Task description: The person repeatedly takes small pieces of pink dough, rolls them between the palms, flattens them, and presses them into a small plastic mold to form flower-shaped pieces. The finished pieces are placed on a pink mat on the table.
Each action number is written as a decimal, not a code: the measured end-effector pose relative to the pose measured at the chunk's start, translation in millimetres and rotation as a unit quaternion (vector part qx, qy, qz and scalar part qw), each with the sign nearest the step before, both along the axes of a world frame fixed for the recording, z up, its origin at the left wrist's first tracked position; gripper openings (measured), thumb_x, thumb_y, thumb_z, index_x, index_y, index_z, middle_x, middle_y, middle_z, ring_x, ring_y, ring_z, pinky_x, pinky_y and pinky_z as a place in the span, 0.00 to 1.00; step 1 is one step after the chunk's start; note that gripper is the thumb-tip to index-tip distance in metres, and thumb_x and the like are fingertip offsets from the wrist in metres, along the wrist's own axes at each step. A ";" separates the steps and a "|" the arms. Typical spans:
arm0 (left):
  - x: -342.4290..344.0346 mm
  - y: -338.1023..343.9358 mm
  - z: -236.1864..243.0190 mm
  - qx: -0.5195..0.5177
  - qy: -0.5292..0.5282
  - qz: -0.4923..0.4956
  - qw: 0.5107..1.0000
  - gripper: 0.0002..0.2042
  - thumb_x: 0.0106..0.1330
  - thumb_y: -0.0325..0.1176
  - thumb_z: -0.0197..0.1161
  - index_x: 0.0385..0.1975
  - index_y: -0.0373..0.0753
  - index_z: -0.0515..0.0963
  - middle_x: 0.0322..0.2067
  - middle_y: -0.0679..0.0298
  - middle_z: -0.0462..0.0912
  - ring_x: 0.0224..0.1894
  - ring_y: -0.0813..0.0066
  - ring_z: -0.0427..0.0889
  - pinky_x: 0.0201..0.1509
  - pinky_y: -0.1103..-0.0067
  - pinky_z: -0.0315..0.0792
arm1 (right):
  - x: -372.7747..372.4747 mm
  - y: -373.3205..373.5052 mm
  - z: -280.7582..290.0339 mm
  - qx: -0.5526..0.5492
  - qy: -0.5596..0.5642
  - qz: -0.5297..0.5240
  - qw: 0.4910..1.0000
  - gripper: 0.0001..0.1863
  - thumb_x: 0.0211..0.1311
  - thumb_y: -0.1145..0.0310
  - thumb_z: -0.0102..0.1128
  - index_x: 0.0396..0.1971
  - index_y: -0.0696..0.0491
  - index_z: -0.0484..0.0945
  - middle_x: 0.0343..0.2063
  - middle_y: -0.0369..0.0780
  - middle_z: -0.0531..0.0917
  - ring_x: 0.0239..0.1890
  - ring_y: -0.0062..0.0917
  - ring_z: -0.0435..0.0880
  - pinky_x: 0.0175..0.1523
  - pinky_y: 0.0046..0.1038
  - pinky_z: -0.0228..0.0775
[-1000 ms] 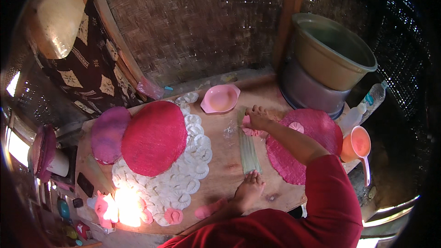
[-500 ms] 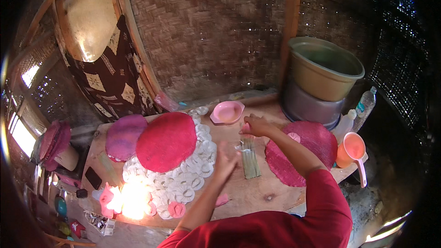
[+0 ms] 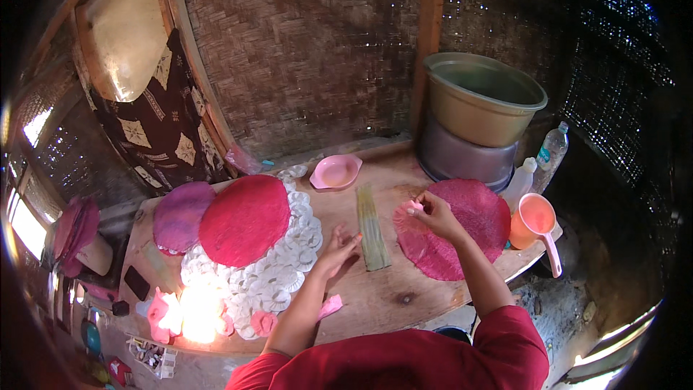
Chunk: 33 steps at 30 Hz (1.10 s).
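My right hand [image 3: 437, 218] pinches a thin, light pink frilled disc [image 3: 410, 219] at its upper edge, over the left rim of a large round magenta mat [image 3: 473, 231]. Left of that mat, a flat pale green strip like a folded leaf [image 3: 373, 235] lies on the wooden table. My left hand [image 3: 338, 251] rests beside the strip, fingers apart and holding nothing, one fingertip close to the strip's edge. A small pink two-handled bowl [image 3: 336, 172] sits beyond the strip. Below my left wrist lies a small pink piece [image 3: 330, 307].
At left, a red round mat [image 3: 245, 220] and a purple one [image 3: 182, 218] lie by many white frilled pieces [image 3: 278, 282]. Stacked tubs [image 3: 484, 119], bottles [image 3: 552, 148] and an orange dipper [image 3: 534, 220] stand at right. A phone [image 3: 136, 283] lies near the left edge.
My right hand has moved from near the pink bowl to the magenta mat's left rim, with the pink disc. My left hand has opened its fingers. The view has shifted slightly.
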<state>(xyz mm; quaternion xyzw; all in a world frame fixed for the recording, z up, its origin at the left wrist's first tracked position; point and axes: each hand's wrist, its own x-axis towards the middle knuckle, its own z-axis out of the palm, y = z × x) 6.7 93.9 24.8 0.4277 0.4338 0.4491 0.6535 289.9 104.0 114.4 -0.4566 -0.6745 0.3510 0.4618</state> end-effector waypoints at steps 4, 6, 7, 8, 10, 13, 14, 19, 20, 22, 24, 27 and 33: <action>10.4 -9.6 -14.6 -0.138 -0.234 -0.159 0.949 0.35 0.65 0.41 0.64 0.67 0.44 0.51 0.57 0.54 0.69 0.53 0.62 0.76 0.55 0.65 0.74 | -4.1 -10.1 -6.0 -0.120 0.199 0.084 0.969 0.14 0.57 0.64 0.68 0.32 0.55 0.72 0.25 0.30 0.76 0.30 0.13 0.74 0.32 0.20 0.65; 8.5 -9.6 -16.9 -0.091 -0.149 -0.142 0.974 0.25 0.66 0.39 0.63 0.59 0.42 0.63 0.52 0.55 0.74 0.49 0.63 0.79 0.54 0.66 0.75 | 0.3 -11.3 -12.0 -0.120 0.154 0.067 0.978 0.13 0.58 0.64 0.68 0.31 0.55 0.73 0.24 0.32 0.77 0.30 0.15 0.75 0.33 0.21 0.66; 5.8 -8.6 -15.8 -0.081 -0.096 -0.130 0.984 0.20 0.66 0.38 0.62 0.56 0.41 0.69 0.50 0.55 0.77 0.48 0.63 0.80 0.54 0.66 0.75 | 4.2 -10.7 -14.0 -0.072 0.048 0.024 0.996 0.13 0.58 0.64 0.67 0.30 0.56 0.74 0.24 0.34 0.77 0.30 0.16 0.76 0.33 0.22 0.66; 1.9 -9.6 -14.0 -0.053 -0.100 -0.111 0.987 0.14 0.61 0.37 0.67 0.42 0.36 0.77 0.41 0.57 0.82 0.42 0.65 0.82 0.50 0.68 0.76 | 8.0 -10.3 -15.5 -0.021 -0.055 -0.020 0.998 0.12 0.58 0.64 0.67 0.30 0.56 0.74 0.23 0.35 0.77 0.30 0.17 0.77 0.33 0.22 0.67; -11.7 -7.3 -3.6 0.047 0.259 -0.143 0.954 0.16 0.59 0.34 0.69 0.44 0.35 0.77 0.41 0.59 0.82 0.43 0.68 0.82 0.50 0.73 0.76 | 14.9 -9.8 -14.7 0.050 -0.187 -0.090 0.977 0.12 0.59 0.64 0.66 0.30 0.56 0.76 0.23 0.38 0.78 0.29 0.20 0.77 0.34 0.24 0.68; -16.3 -12.6 14.1 0.201 0.483 -0.054 0.850 0.22 0.55 0.35 0.72 0.48 0.34 0.75 0.44 0.56 0.81 0.46 0.68 0.81 0.49 0.75 0.75 | 12.1 -13.2 -7.9 0.094 -0.232 -0.141 0.958 0.12 0.59 0.63 0.66 0.34 0.57 0.79 0.23 0.40 0.79 0.28 0.21 0.77 0.34 0.25 0.69; -9.7 -15.5 19.0 0.275 0.463 0.033 0.842 0.24 0.54 0.37 0.72 0.49 0.33 0.74 0.44 0.54 0.81 0.46 0.65 0.81 0.49 0.74 0.74 | 7.4 -16.5 -5.1 0.098 -0.216 -0.139 0.961 0.13 0.59 0.63 0.66 0.35 0.58 0.79 0.24 0.39 0.79 0.29 0.20 0.77 0.35 0.25 0.69; 29.3 -23.8 40.9 -0.010 -0.287 -0.053 0.957 0.27 0.66 0.52 0.60 0.51 0.32 0.72 0.47 0.56 0.79 0.44 0.69 0.80 0.53 0.74 0.73 | -43.3 -32.7 -2.5 -0.031 0.060 -0.050 0.997 0.16 0.61 0.62 0.66 0.38 0.61 0.79 0.27 0.36 0.82 0.30 0.15 0.76 0.35 0.21 0.69; 34.8 -28.3 42.0 -0.064 -0.343 -0.050 0.936 0.24 0.69 0.52 0.53 0.50 0.34 0.73 0.44 0.61 0.80 0.43 0.72 0.80 0.51 0.76 0.73 | -51.8 -34.2 -4.4 -0.045 0.094 -0.031 0.994 0.16 0.61 0.62 0.65 0.38 0.61 0.79 0.27 0.36 0.82 0.30 0.14 0.76 0.35 0.20 0.69; 38.3 -31.9 42.7 -0.091 -0.328 -0.014 0.940 0.22 0.70 0.49 0.54 0.47 0.34 0.75 0.43 0.62 0.80 0.43 0.75 0.79 0.49 0.77 0.73 | -63.6 -36.0 -10.5 -0.040 0.103 -0.022 0.994 0.15 0.61 0.63 0.65 0.38 0.62 0.79 0.27 0.35 0.82 0.29 0.12 0.75 0.33 0.18 0.68; 38.7 -35.3 38.6 -0.007 -0.285 -0.009 0.959 0.15 0.69 0.42 0.58 0.41 0.34 0.77 0.39 0.64 0.81 0.40 0.76 0.79 0.46 0.77 0.74 | -68.3 -35.0 -17.8 -0.039 0.057 -0.039 0.997 0.15 0.61 0.64 0.65 0.38 0.62 0.79 0.26 0.34 0.82 0.28 0.12 0.75 0.32 0.18 0.68; 35.9 -35.5 28.3 0.022 -0.167 -0.027 0.985 0.10 0.67 0.34 0.60 0.39 0.33 0.77 0.33 0.63 0.81 0.34 0.76 0.80 0.40 0.75 0.77 | -70.3 -31.6 -30.4 -0.039 0.063 -0.031 0.997 0.14 0.61 0.64 0.65 0.36 0.62 0.80 0.25 0.33 0.81 0.28 0.12 0.75 0.31 0.18 0.67; 42.1 -34.0 12.5 0.015 -0.197 0.036 0.980 0.08 0.65 0.29 0.61 0.38 0.31 0.77 0.31 0.62 0.81 0.29 0.74 0.81 0.30 0.73 0.80 | -77.0 -26.1 -50.8 -0.087 0.124 -0.031 0.988 0.12 0.63 0.65 0.63 0.36 0.60 0.79 0.24 0.29 0.78 0.26 0.09 0.71 0.28 0.15 0.61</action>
